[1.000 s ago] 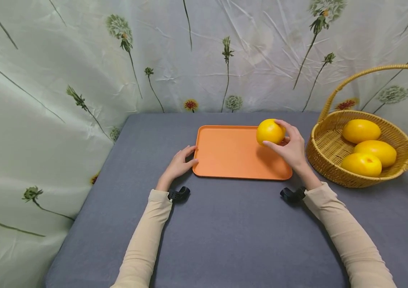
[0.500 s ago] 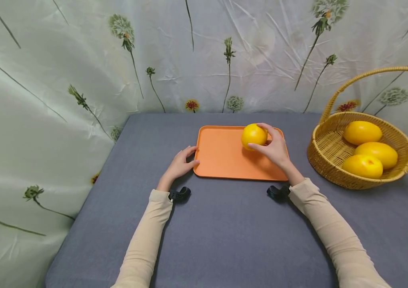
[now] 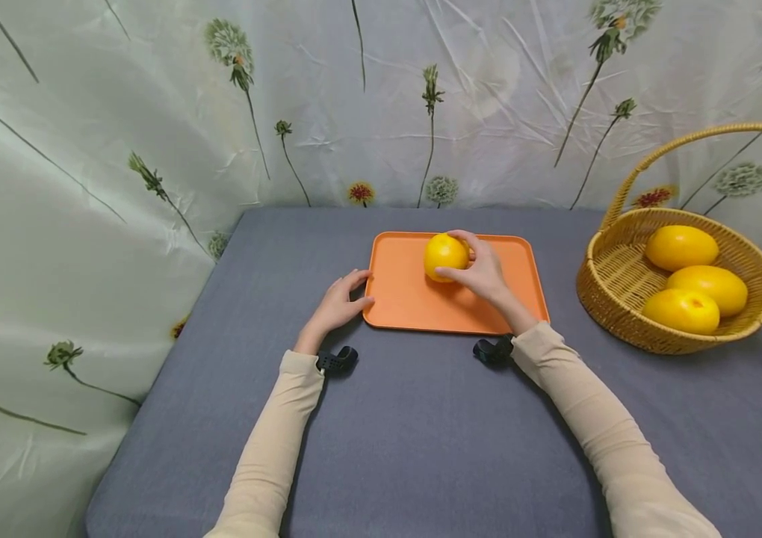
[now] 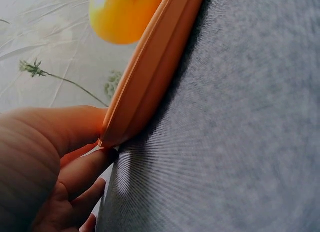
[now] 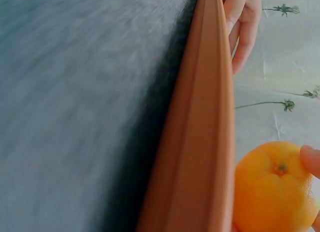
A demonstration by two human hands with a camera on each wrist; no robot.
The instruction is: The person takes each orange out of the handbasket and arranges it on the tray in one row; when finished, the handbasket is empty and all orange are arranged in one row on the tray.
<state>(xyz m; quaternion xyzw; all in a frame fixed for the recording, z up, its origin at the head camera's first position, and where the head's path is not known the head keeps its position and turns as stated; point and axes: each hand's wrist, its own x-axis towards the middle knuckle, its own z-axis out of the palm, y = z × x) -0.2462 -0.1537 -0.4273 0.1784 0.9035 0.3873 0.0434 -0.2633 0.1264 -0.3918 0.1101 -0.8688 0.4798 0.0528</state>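
Observation:
My right hand (image 3: 485,275) grips an orange (image 3: 446,258) between thumb and fingers, over the middle of an orange-coloured tray (image 3: 408,302). In the right wrist view the orange (image 5: 275,192) shows its stem end, and only fingertips appear at its right side. Whether the fruit touches the tray cannot be told. My left hand (image 3: 335,305) lies at the tray's left edge, thumb and fingers spread along the rim. The left wrist view shows the left thumb (image 4: 85,124) and index finger touching the tray's rim (image 4: 135,92), with the other fingers behind.
A wicker basket (image 3: 606,314) with a tall handle stands on the right of the grey-covered table (image 3: 408,448). Three yellow-orange fruits (image 3: 707,288) lie in it. A flower-printed curtain (image 3: 327,112) hangs behind the table and along its left.
My right hand has carried the orange leftward and slightly down, from the tray's right end to near its middle. The left hand and the tray have stayed in place.

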